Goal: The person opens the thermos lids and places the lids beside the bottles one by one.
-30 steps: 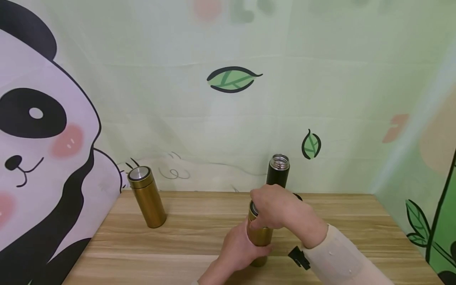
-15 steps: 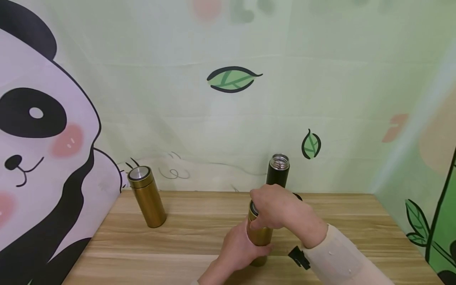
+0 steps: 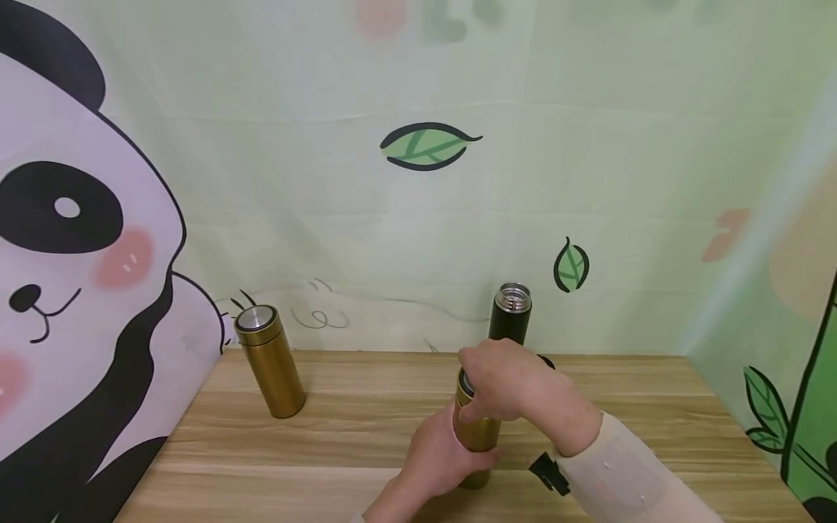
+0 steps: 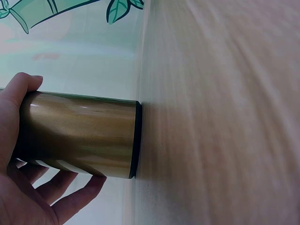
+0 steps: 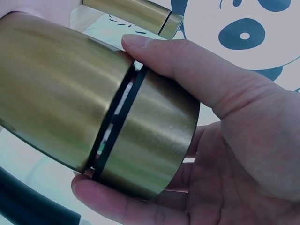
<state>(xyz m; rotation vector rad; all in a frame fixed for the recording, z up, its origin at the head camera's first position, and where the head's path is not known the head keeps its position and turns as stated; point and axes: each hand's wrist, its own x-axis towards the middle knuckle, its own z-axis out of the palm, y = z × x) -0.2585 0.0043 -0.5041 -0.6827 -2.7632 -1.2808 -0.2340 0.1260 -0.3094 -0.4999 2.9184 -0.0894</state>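
Observation:
A gold thermos (image 3: 476, 437) stands upright on the wooden table between my two hands. My left hand (image 3: 437, 452) grips its body low down; in the left wrist view the fingers curl round it, and the dark base rests on the tabletop. From above, my right hand (image 3: 513, 379) holds the gold lid (image 5: 149, 136), thumb on one side and fingers on the other. A narrow gap with dark edges shows between lid and body in the right wrist view. Behind my right hand stands a black thermos (image 3: 509, 318) without a lid, its steel mouth showing and its lower part hidden.
Another gold thermos (image 3: 273, 370), lid on, stands at the left of the wooden table (image 3: 353, 421). A small black object (image 3: 548, 360) peeks out behind my right wrist, mostly hidden. A printed cloth backdrop (image 3: 294, 181) rises behind the table's far edge.

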